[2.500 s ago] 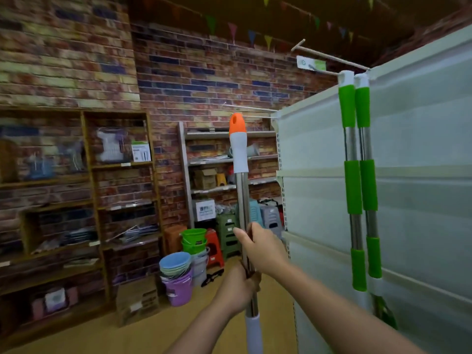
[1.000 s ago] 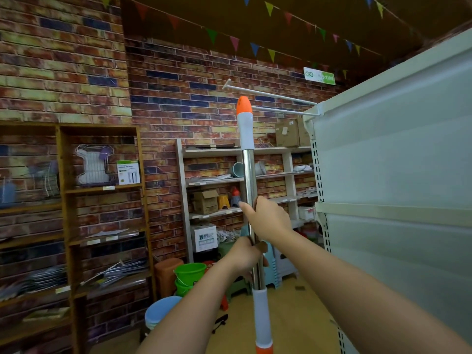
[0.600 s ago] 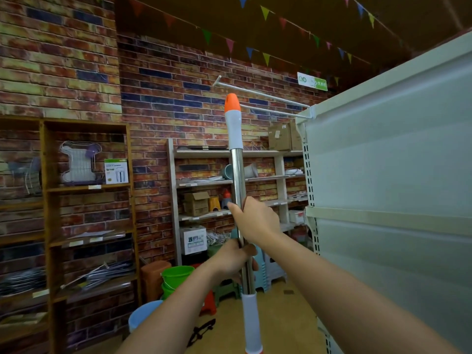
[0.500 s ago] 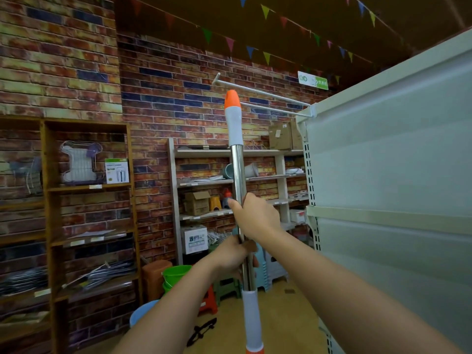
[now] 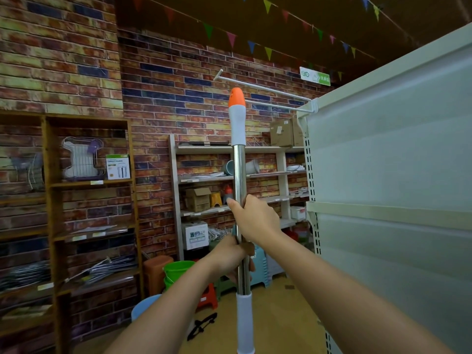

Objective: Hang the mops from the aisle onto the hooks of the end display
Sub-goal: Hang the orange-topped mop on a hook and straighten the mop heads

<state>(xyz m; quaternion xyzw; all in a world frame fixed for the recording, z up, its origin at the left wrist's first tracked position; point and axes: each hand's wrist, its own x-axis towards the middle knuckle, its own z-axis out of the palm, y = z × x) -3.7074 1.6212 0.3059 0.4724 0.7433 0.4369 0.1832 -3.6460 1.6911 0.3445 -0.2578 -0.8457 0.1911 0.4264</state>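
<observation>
Left hand: the left hand (image 5: 228,254) is lower on the pole, fingers curled tight round the shiny metal part, just above the lower grey sleeve
Right hand: the right hand (image 5: 255,218) is just above the left one, almost touching it, and it wraps round the same metal part with the thumb pointing up
Mop: the mop (image 5: 240,200) is held up in the air in front of the person, in the aisle, just left of the white end display (image 5: 388,162); only its pole shows, the mop head is out of view below
Which way it points: the pole stands almost straight up and down; its orange tip (image 5: 236,97) points up at the ceiling and the long line of it runs from the bottom of the view to the top
Hooks: two long white hooks (image 5: 265,88) stick out to the left from the top corner of the display; the orange tip is level with them and looks to cross in front of the lower one, but I cannot tell if it touches
Step now: I think the mop is being lifted up to a hook, and it is not hung yet
Next move: I think the tip must go a bit higher and over, so the hole in the orange cap can slide onto a hook end; this needs careful aiming
Far back: brick wall, shelves (image 5: 229,175) with boxes, and a green bucket (image 5: 178,270) on the floor
</observation>
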